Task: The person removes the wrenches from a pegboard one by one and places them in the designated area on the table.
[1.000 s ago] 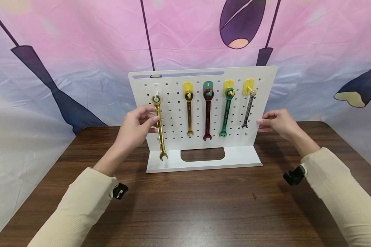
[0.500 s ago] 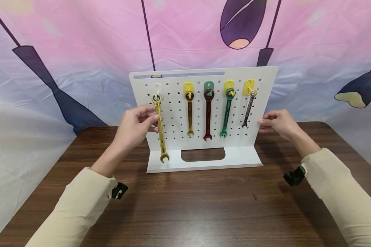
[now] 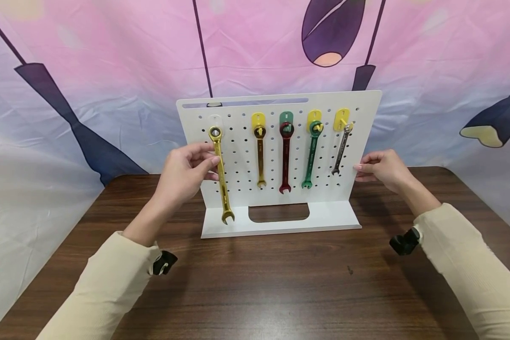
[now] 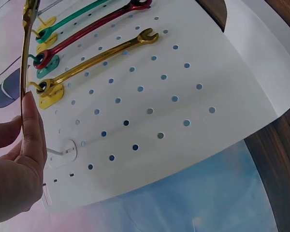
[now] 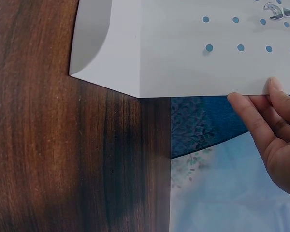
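Note:
My left hand (image 3: 184,172) pinches a large gold combination wrench (image 3: 222,177) by its shank between thumb and fingers. Its ring end lies over the white hook at the board's upper left in the head view. From the left wrist, that clear hook (image 4: 63,152) shows bare, with the wrench held out in front of the board. At the right edge of the white pegboard (image 3: 242,184), my right hand (image 3: 382,170) grips the rim between thumb and fingers, as the right wrist view also shows (image 5: 280,121).
On the board hang a smaller gold wrench (image 3: 260,158), a red wrench (image 3: 285,160), a green wrench (image 3: 312,156) and a small silver wrench (image 3: 342,151), each on a hook. The board's folded base (image 3: 331,222) stands on a brown wooden table (image 3: 272,283), before a patterned cloth (image 3: 153,56).
The large gold wrench has shifted slightly: its ring end rose a little over the hook, and its lower end swung slightly right. My right hand stays on the board's edge.

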The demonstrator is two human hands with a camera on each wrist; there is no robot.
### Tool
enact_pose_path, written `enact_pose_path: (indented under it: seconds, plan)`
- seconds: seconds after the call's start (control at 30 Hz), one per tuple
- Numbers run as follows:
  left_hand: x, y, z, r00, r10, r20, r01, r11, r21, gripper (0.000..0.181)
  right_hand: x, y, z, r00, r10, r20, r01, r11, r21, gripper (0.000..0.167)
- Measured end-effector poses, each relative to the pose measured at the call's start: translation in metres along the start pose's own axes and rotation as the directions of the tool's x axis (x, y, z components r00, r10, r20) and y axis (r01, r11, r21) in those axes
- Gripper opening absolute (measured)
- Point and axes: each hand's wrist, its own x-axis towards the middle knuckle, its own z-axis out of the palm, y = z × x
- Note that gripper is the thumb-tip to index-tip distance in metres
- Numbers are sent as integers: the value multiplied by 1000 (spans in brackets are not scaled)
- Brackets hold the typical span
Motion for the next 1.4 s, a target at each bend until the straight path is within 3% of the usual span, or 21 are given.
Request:
enact_pose_path:
  seconds: [0.37, 0.63, 0.93, 1.17, 1.4]
  plan:
    - [-6, -9, 12, 998, -33, 57, 34, 999, -28, 23, 1, 1, -2, 1000, 0, 29, 0, 1000, 6, 24]
    - [-13, -27, 36, 986, -93, 135, 104, 991, -79, 17, 0, 0, -2, 1000, -11, 19, 11, 1000, 21, 23]
    - [-26, -44, 70, 962, -191, 194, 217, 968, -124, 10, -1, 0, -1, 1000, -6, 29, 5, 1000, 20, 24]
    - [-30, -51, 94, 944, -226, 242, 260, 958, -119, 11, 0, 0, -1, 999, -6, 35, 5, 1000, 27, 26]
    - [-31, -52, 113, 906, -270, 326, 330, 933, -142, 12, 0, 1, -1, 1000, -3, 26, 2, 999, 35, 22]
